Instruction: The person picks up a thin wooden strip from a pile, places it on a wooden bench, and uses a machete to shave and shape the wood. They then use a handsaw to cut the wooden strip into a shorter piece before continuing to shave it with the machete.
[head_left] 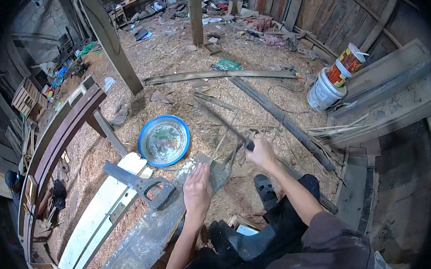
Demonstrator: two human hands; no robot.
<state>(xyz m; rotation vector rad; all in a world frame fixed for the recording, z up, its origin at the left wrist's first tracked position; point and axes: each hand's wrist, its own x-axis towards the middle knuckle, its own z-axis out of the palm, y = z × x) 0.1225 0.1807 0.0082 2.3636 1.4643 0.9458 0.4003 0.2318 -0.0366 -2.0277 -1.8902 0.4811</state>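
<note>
My right hand is closed around the black handle of a long, thin-bladed tool. Its dark blade points up and away to the left, slightly blurred, so its exact kind is unclear. My left hand lies flat with fingers stretched forward, pressing on a small piece of wood at the far end of a worn work plank. Just left of that hand, a handsaw rests across the plank and a white-painted curved wooden piece.
A blue-rimmed basin stands on the shavings-covered floor beyond the plank. Dark timber and a long board lie farther out. Stacked buckets stand at right. A curved wooden frame rises at left; a post stands behind.
</note>
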